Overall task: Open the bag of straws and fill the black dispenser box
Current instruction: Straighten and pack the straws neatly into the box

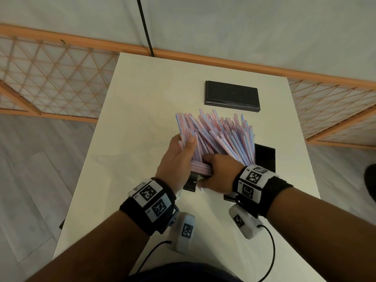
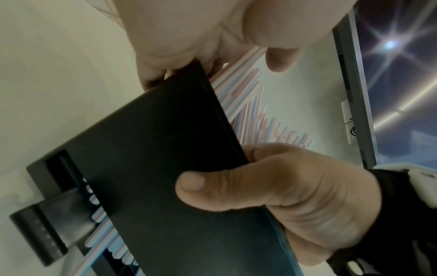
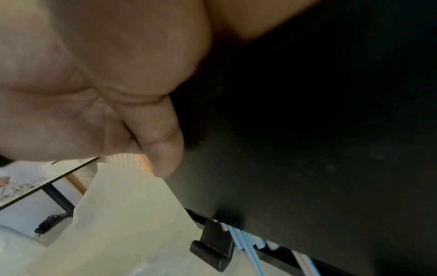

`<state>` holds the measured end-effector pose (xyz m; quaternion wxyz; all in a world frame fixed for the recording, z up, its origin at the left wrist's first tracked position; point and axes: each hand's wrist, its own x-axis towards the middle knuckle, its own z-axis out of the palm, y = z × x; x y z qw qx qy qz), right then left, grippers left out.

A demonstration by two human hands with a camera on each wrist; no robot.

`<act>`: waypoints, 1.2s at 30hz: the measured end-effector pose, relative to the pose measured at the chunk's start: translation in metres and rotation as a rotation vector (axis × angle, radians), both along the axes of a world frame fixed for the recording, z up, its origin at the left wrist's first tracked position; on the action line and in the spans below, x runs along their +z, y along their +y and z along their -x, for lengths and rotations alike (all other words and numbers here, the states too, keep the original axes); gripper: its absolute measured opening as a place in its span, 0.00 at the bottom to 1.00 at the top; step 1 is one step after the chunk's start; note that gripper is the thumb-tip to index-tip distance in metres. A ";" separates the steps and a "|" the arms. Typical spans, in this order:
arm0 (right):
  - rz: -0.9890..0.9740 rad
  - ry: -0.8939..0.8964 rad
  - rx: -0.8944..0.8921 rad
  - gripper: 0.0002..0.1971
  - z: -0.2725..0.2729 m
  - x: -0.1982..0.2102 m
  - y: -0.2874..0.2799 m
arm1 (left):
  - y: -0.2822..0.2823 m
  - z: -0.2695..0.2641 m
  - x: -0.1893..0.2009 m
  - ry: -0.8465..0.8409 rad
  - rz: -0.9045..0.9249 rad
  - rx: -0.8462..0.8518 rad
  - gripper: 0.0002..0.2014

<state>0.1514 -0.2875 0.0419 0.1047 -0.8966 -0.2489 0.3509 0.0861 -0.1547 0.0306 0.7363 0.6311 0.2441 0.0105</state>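
Note:
A thick fan of pink-and-blue striped straws stands tilted in the black dispenser box, which they mostly hide. My left hand grips the fan's left side, with the thumb lying across the straws. My right hand holds the box's near wall: in the left wrist view its thumb presses the outside of the wall and its fingers curl over the top edge. A few straws show through the slot at the bottom of the box. The box's inside is hidden.
The black lid lies flat on the white table behind the box. Clear plastic shows by my left wrist. Table edges run close on both sides. A wooden lattice screen and a black pole stand behind.

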 end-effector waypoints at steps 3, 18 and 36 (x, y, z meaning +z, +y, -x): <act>0.002 0.032 0.002 0.21 -0.003 0.000 0.002 | 0.003 -0.001 0.000 -0.021 0.024 0.019 0.31; -0.036 0.110 0.022 0.34 -0.006 0.002 0.011 | 0.005 -0.005 -0.004 -0.087 0.009 0.002 0.27; -0.163 0.006 0.010 0.28 -0.007 0.007 0.005 | 0.007 -0.003 -0.003 -0.086 0.026 0.088 0.29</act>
